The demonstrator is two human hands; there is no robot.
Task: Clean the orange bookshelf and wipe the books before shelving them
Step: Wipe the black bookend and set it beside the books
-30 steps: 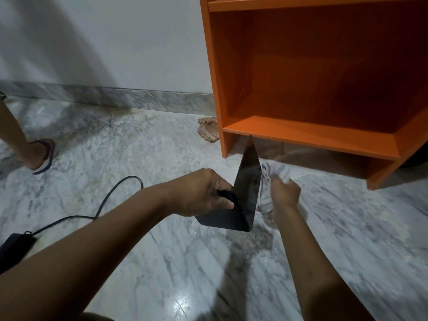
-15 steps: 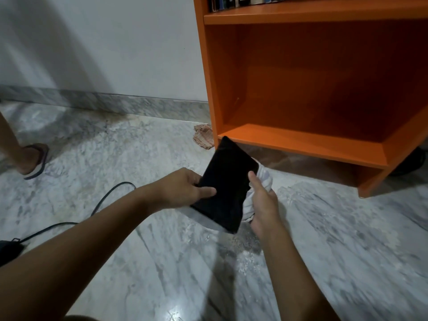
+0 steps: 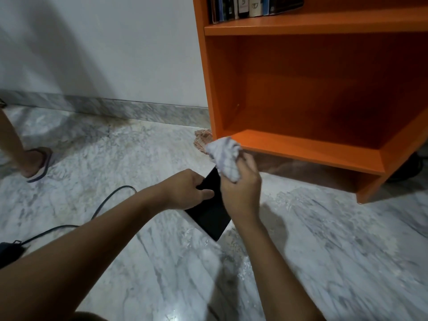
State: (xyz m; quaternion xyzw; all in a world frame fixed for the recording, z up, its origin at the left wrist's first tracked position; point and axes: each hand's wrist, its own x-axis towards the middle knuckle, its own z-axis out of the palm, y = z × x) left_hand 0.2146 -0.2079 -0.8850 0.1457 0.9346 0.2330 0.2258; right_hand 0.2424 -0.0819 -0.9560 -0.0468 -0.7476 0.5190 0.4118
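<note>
Black book (image 3: 208, 214), long axis toward bookshelf (image 3: 301, 145) (in left hand (image 3: 183, 191))

Orange bookshelf (image 3: 312, 23) cropped at top and right edges. Books (image 3: 245, 6) on its upper shelf cut off at top, spine text unreadable. In front of it, black book (image 3: 209, 216) has its far end hidden behind right hand (image 3: 240, 188) and cloth (image 3: 225, 158). Rag (image 3: 202, 141) at its left foot partly covered by cloth. Dark thing (image 3: 407, 167) behind its right side, can't tell what.

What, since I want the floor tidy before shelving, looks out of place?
A crumpled pinkish rag lies on the floor against the bookshelf's left front corner, and a black cable trails loose across the floor at left. Both look stray.
</note>
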